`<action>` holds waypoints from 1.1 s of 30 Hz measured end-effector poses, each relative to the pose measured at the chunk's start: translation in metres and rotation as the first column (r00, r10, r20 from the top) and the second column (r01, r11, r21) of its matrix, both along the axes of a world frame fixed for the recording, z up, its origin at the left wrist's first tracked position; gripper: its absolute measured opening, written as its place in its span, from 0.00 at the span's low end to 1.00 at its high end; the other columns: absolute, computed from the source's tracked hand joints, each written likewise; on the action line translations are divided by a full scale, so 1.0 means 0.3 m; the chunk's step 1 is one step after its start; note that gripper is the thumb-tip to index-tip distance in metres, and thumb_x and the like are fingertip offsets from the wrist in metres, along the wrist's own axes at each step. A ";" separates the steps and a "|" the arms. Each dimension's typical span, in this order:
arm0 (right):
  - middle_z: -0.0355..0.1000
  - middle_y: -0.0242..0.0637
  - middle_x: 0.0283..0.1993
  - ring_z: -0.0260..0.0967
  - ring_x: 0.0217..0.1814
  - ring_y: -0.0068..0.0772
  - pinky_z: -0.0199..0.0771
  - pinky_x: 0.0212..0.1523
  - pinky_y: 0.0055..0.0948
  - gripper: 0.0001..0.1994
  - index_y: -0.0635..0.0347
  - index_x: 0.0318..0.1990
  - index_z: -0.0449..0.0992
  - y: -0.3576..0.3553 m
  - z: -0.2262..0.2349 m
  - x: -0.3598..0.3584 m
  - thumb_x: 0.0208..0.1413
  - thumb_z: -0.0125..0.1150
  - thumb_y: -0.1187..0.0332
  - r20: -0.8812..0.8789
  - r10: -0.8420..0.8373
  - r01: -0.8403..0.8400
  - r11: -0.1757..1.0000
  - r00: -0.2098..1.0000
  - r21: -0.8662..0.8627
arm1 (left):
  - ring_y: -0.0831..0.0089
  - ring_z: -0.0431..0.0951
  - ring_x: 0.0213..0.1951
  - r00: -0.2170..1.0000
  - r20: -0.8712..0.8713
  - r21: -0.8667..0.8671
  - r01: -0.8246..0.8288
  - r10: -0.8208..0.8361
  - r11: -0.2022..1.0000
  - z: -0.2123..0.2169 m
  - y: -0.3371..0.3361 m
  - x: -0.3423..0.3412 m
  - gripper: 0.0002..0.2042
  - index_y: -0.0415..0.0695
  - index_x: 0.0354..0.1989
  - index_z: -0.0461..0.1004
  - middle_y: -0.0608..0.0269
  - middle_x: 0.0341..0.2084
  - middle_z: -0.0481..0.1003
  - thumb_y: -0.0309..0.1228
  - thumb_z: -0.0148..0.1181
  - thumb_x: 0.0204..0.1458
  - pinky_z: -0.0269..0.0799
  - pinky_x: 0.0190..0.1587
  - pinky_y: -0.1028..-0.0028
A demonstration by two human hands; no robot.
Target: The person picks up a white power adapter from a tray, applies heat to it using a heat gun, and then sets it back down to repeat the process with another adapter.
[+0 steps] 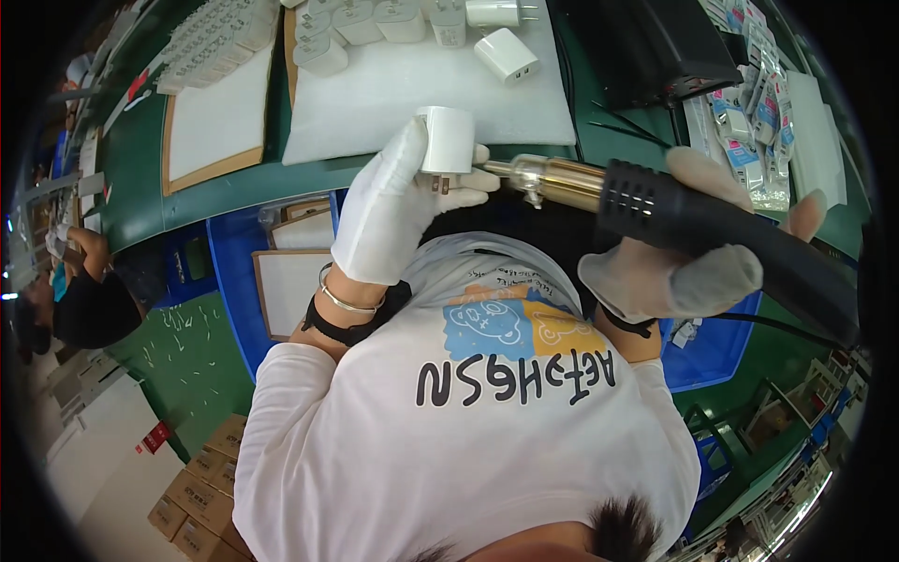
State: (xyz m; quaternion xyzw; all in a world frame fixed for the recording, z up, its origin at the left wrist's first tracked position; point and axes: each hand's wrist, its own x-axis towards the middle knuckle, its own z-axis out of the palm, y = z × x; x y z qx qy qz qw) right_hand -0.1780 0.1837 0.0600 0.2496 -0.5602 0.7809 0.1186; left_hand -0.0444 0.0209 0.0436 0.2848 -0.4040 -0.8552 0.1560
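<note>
My left hand [384, 211], in a white glove, grips a white plug charger [448, 139] just in front of the bench edge. The charger's metal prongs point down toward my body. My right hand [655, 276], also in a pale glove, is wrapped round the black handle of a hot-air gun [646, 201]. Its metal barrel reaches left, and the thin nozzle tip ends close to the charger's right side, by my left fingertips. Whether the tip touches the charger, I cannot tell.
Several white chargers [398, 21] stand on a white foam sheet [365, 103]; one charger [506, 56] lies nearer. More fill the far left. A black box [655, 56] and bagged packs [749, 122] sit right. Blue bins [229, 272] are below the bench. Another person [94, 290] works at left.
</note>
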 end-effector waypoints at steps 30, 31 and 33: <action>0.74 0.52 0.43 0.75 0.39 0.36 0.71 0.51 0.32 0.35 0.66 0.61 0.54 -0.072 -0.014 0.004 0.60 0.41 0.42 0.126 -0.147 0.147 0.989 0.981 0.008 | 0.76 0.74 0.44 0.926 0.057 -0.884 -0.127 0.374 0.451 0.022 -0.288 0.167 0.30 0.38 0.52 0.67 0.61 0.42 0.75 0.27 0.72 0.39 0.70 0.44 0.78; 0.74 0.52 0.43 0.75 0.39 0.36 0.71 0.51 0.32 0.35 0.66 0.61 0.54 -0.070 -0.020 -0.004 0.60 0.41 0.42 0.123 -0.138 0.140 0.990 0.983 -0.014 | 0.76 0.74 0.44 0.912 0.049 -0.903 -0.134 0.408 0.407 0.046 -0.356 0.194 0.28 0.38 0.51 0.68 0.61 0.41 0.75 0.28 0.71 0.40 0.70 0.44 0.78; 0.72 0.60 0.42 0.75 0.40 0.43 0.75 0.46 0.34 0.33 0.64 0.62 0.53 -0.034 -0.040 -0.019 0.60 0.43 0.45 0.124 -0.096 0.094 0.995 0.988 0.021 | 0.77 0.74 0.41 0.862 0.088 -0.969 -0.042 0.499 0.244 0.080 -0.560 0.293 0.25 0.38 0.50 0.69 0.62 0.40 0.75 0.28 0.70 0.42 0.71 0.42 0.78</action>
